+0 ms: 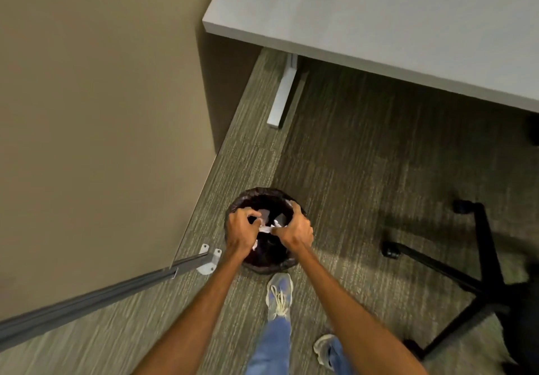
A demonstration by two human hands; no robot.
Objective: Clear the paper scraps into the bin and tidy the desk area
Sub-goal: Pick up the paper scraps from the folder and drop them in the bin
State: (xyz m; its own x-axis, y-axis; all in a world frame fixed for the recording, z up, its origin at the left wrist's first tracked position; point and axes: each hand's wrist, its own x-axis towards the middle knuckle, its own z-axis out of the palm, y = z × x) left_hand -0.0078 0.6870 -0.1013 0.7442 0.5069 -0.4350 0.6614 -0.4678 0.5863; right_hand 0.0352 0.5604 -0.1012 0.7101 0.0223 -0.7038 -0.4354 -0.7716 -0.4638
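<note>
Now: standing over bin (264, 191), both hands above its mouth. Looks like the dump step.
L hand (243, 226): fingers curled, pinching white scraps (266, 229).
R hand (294, 229): also curled on scraps. Its thumb end meets L hand's at the strip, and more white shows by its knuckles.
Hands rel: close together, joined via the paper, both w/in bin outline.
Bin: small, round, black liner (277, 265), on carpet (350, 170) near partition (102, 112) and its bracket (208, 259). Pale bits show inside; can't tell how many.
Desk (379, 10): only a corner in view, top right, well apart from bin. Can't tell if scraps are left on it.
Progress: prob near the end of the scrap part. Tidy part unverified.
Risk 1: light paper flutters. Release from this height w/ hands near the rim edge and bits could drift onto carpet.
Risk 2: strip is pinched by both hands. If one lets go first, it swings and may hang on the liner edge or land outside.
Risk 3: scraps cling to fingers, then get carried off and dropped en route to desk.
Risk 4: shoe (280, 294) is just beside bin. A step fwd could knock it over, since it's prob light.
Risk 5: chair base (478, 272) is to the right, a trip hazard when turning back.
</note>
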